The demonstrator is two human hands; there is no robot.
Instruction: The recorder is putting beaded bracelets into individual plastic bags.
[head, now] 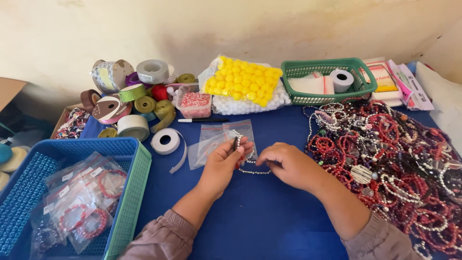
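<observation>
Two hands work a thin bead bracelet over a blue table.

At 9 o'clock a blue basket (126,192) holds small bags with red bracelets inside. At 11 o'clock lie ribbon rolls (126,91), and a white tape roll (165,140) is nearer the centre. The left hand (225,161), at the centre with the forearm coming up from 6 o'clock and the palm turned partly upward, pinches one end of the bead bracelet (251,169) between thumb and fingertips, above clear zip bags (216,139). The bracelet hangs and lies between both hands; it looks light, limp and a bit slippery, so I judge a pinch on the beads near its end is best. The right hand (284,163) is curled palm down on the other end, seemingly gripping it. At 3 o'clock is a big heap of red bracelets (394,159); at 1 o'clock, a green basket (327,79).
</observation>
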